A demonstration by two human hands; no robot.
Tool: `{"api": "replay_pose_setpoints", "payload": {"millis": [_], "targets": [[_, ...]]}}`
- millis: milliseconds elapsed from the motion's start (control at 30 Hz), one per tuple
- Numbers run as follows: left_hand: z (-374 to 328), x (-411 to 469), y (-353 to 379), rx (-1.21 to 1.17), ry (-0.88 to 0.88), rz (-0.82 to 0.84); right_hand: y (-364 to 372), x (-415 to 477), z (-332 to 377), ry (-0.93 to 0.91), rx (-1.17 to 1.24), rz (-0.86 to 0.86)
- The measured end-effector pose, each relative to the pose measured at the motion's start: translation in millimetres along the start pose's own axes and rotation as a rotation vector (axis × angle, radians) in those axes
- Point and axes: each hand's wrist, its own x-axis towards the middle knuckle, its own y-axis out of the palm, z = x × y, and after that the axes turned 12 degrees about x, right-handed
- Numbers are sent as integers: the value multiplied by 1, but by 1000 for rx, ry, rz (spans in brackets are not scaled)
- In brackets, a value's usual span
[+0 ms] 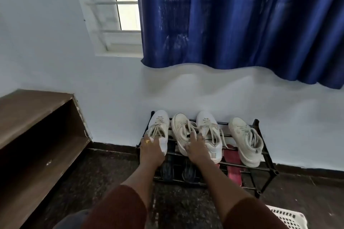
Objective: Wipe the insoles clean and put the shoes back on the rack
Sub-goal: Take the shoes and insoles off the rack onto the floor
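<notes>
The head view shows two hands at one black rack (pixel 269 161) whose top shelf carries four white shoes in a row. The left hand (pixel 151 149) has its fingers wrapped round the heel of the leftmost shoe (pixel 159 124). The right hand (pixel 196 147) lies with loose, spread fingers across the second shoe (pixel 179 128) and third shoe (pixel 208 126). The fourth shoe (pixel 243 135) stands untouched. The leftmost shoe handles best kept level, heel and toe both over the bars. No insoles show.
</notes>
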Motion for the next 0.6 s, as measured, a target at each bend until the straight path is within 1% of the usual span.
{"api": "replay_pose_setpoints", "payload": {"millis": [33,67,133,167,233,400,500,600], "targets": [[0,6,5,0,-33,20,3,10,-1,24,6,-13],[1,13,11,-64,-78,25,7,20,-2,59,27,-43],[2,26,19,-259,-148,74,14,35,-5,119,56,-80],[1,32,23,-356,-178,79,19,42,-7,137,71,-84],[-1,39,31,-450,-201,45,26,50,-9,131,81,-95],[-3,31,41,-536,-203,-102,35,46,-5,61,147,-244],[-6,6,51,-520,-186,-176,51,20,-6,16,138,-265],[-9,-28,52,-491,-164,-203,63,-13,-9,8,113,-289]]}}
